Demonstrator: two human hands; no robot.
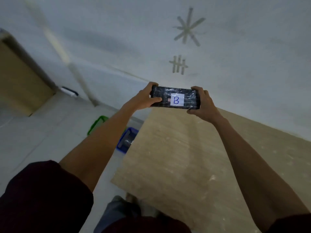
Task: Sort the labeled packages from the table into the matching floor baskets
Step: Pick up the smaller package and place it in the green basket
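Note:
A dark package wrapped in clear film [183,94] carries a white label with a blue letter B. I hold it up in the air above the far end of the wooden table [193,157]. My left hand [144,100] grips its left end and my right hand [201,105] grips its right end. On the floor to the left of the table stand a blue basket [122,145] with something grey inside and a green basket [94,125], both partly hidden by my left forearm.
A white wall with taped star and hash marks rises behind the table. A wooden door or panel [21,81] stands at the far left, with a small white and dark object [69,91] on the tiled floor beside it. My legs show at the bottom.

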